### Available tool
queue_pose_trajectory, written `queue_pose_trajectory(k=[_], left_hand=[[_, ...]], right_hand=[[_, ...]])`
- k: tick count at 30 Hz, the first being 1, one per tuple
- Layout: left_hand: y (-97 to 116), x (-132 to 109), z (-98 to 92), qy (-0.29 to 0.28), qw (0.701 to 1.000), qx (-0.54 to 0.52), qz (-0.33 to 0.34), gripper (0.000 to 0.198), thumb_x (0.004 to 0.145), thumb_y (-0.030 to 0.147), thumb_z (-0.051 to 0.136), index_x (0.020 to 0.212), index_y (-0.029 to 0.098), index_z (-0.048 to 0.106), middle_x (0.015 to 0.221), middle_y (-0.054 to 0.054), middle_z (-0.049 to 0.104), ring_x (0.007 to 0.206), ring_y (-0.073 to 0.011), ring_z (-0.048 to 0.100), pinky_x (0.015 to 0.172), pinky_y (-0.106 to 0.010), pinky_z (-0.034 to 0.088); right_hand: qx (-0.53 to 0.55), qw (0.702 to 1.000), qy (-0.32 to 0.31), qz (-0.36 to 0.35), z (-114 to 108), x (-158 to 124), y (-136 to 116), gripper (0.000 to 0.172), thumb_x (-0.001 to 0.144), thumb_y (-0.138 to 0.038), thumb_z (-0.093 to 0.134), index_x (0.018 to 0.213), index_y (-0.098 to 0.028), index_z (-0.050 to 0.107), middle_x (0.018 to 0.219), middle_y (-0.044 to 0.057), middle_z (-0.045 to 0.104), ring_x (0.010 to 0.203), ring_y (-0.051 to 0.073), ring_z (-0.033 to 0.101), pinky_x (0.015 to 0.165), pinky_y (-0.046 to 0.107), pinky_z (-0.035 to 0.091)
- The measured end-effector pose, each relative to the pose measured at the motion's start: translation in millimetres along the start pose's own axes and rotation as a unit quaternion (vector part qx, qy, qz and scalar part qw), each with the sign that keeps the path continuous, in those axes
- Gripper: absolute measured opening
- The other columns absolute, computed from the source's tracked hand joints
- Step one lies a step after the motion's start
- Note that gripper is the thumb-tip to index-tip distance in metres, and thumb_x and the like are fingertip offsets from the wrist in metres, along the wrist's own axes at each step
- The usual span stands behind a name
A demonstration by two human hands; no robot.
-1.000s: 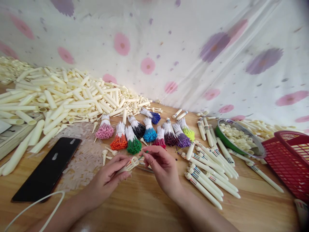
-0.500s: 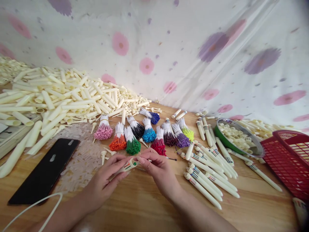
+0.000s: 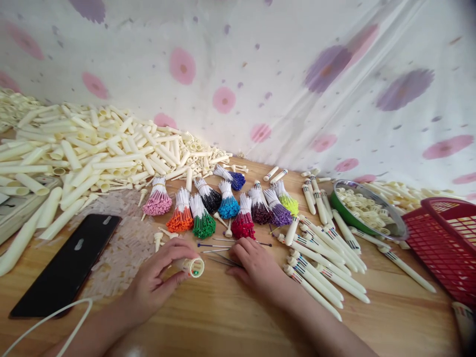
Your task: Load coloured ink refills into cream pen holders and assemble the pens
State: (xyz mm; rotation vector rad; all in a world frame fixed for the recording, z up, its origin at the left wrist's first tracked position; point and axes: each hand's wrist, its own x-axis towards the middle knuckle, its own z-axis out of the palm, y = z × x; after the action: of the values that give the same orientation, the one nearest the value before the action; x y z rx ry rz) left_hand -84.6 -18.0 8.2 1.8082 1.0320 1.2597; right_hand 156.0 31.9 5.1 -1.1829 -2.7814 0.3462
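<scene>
My left hand [image 3: 158,280] is closed around a cream pen barrel [image 3: 192,266], its open end facing me with coloured refill tips inside. My right hand [image 3: 256,265] rests low on the wooden table [image 3: 223,317], fingers curled down onto thin loose refills [image 3: 223,245] lying in front of it; whether it pinches one is hidden. Just beyond both hands stand bundles of refills: pink [image 3: 157,201], orange [image 3: 180,220], green [image 3: 203,225], blue [image 3: 227,204], red [image 3: 243,225], purple [image 3: 278,212].
A heap of empty cream barrels [image 3: 92,153] fills the left. Assembled pens [image 3: 323,263] lie to the right. A green bowl of small parts [image 3: 366,210] and a red basket [image 3: 446,243] sit far right. A black phone [image 3: 67,263] with white cable [image 3: 48,317] lies left.
My right hand has left the barrel's mouth and dropped to the loose refills on the table. My left hand has turned the barrel so its open end faces me.
</scene>
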Motion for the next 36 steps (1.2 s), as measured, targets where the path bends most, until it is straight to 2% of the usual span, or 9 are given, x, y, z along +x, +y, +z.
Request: queue_pose_trajectory(k=[3, 5, 8, 11, 14, 21, 30, 34, 36], left_hand=[[-0.8, -1.5, -1.3, -0.025, 0.999, -0.001, -0.045, 0.023, 0.083, 0.022, 0.057, 0.104, 0.027, 0.066, 0.099, -0.005, 0.067, 0.093, -0.0194, 0.063, 0.082, -0.029, 0.051], [-2.2, -4.2, -2.8, -0.057, 0.994, 0.012, -0.089, 0.029, 0.082, 0.025, 0.058, 0.110, 0.029, 0.065, 0.102, -0.004, 0.069, 0.094, -0.0202, 0.064, 0.082, -0.029, 0.051], [-4.6, -7.2, -4.7, -0.111, 0.984, -0.014, -0.142, 0.036, 0.084, 0.027, 0.055, 0.119, 0.031, 0.060, 0.105, -0.004, 0.071, 0.085, -0.0184, 0.067, 0.077, -0.028, 0.054], [-4.6, -4.7, -5.0, -0.140, 0.971, -0.081, -0.174, 0.035, 0.084, 0.028, 0.055, 0.118, 0.032, 0.060, 0.102, -0.003, 0.072, 0.074, -0.0155, 0.068, 0.070, -0.026, 0.055], [-1.6, 2.5, -4.7, -0.164, 0.955, -0.144, -0.200, 0.032, 0.083, 0.030, 0.057, 0.115, 0.030, 0.063, 0.095, -0.003, 0.073, 0.071, -0.0148, 0.068, 0.069, -0.027, 0.055], [4.1, 8.6, -5.3, -0.211, 0.930, -0.199, -0.227, 0.035, 0.083, 0.040, 0.056, 0.117, 0.030, 0.062, 0.090, -0.004, 0.074, 0.066, -0.0145, 0.065, 0.065, -0.028, 0.053], [5.7, 8.8, -5.4, -0.224, 0.926, -0.188, -0.238, 0.038, 0.083, 0.043, 0.055, 0.117, 0.027, 0.062, 0.089, -0.006, 0.074, 0.065, -0.0144, 0.064, 0.064, -0.028, 0.054], [3.9, 8.1, -5.9, -0.214, 0.933, -0.175, -0.231, 0.036, 0.083, 0.038, 0.056, 0.118, 0.028, 0.061, 0.089, -0.005, 0.074, 0.064, -0.0142, 0.065, 0.064, -0.027, 0.054], [2.2, 7.5, -6.1, -0.200, 0.942, -0.152, -0.222, 0.034, 0.082, 0.033, 0.058, 0.116, 0.030, 0.062, 0.095, -0.004, 0.074, 0.071, -0.0159, 0.068, 0.066, -0.027, 0.055]], right_hand=[[-0.031, 0.999, 0.017, -0.006, 8.4, 1.1, 2.8, 0.007, 0.082, -0.018, 0.061, 0.081, -0.015, 0.055, 0.084, 0.009, 0.061, 0.078, 0.022, 0.057, 0.068, 0.033, 0.048], [-0.008, 1.000, 0.023, 0.012, 3.3, 2.1, 6.4, 0.005, 0.082, -0.013, 0.058, 0.081, -0.015, 0.054, 0.078, 0.007, 0.062, 0.071, 0.020, 0.058, 0.062, 0.030, 0.047], [0.063, 0.995, 0.068, 0.020, -18.2, -1.0, 12.1, 0.006, 0.085, -0.010, 0.053, 0.089, -0.014, 0.053, 0.079, 0.006, 0.064, 0.069, 0.018, 0.060, 0.060, 0.027, 0.046], [0.120, 0.981, 0.145, -0.037, -43.5, -8.1, 11.7, 0.010, 0.090, -0.015, 0.048, 0.098, -0.016, 0.053, 0.090, 0.007, 0.065, 0.080, 0.016, 0.060, 0.068, 0.027, 0.046], [0.129, 0.971, 0.179, -0.089, -59.0, -12.4, 3.1, 0.005, 0.089, -0.021, 0.052, 0.092, -0.018, 0.054, 0.082, 0.004, 0.064, 0.075, 0.015, 0.057, 0.063, 0.026, 0.043], [0.089, 0.961, 0.194, -0.174, -63.7, -3.2, -19.0, 0.010, 0.090, -0.019, 0.048, 0.084, -0.017, 0.056, 0.071, 0.004, 0.064, 0.067, 0.016, 0.054, 0.060, 0.027, 0.041], [0.079, 0.967, 0.169, -0.172, -67.9, 0.2, -20.1, 0.016, 0.091, -0.019, 0.046, 0.079, -0.017, 0.057, 0.067, 0.004, 0.062, 0.066, 0.016, 0.051, 0.060, 0.027, 0.040], [0.090, 0.968, 0.163, -0.168, -67.3, -0.4, -19.9, 0.015, 0.090, -0.019, 0.048, 0.077, -0.017, 0.056, 0.066, 0.003, 0.061, 0.064, 0.015, 0.049, 0.059, 0.026, 0.038], [0.098, 0.969, 0.162, -0.161, -66.5, -0.9, -19.9, 0.015, 0.090, -0.018, 0.049, 0.076, -0.017, 0.055, 0.066, 0.003, 0.061, 0.063, 0.014, 0.048, 0.058, 0.026, 0.036]])
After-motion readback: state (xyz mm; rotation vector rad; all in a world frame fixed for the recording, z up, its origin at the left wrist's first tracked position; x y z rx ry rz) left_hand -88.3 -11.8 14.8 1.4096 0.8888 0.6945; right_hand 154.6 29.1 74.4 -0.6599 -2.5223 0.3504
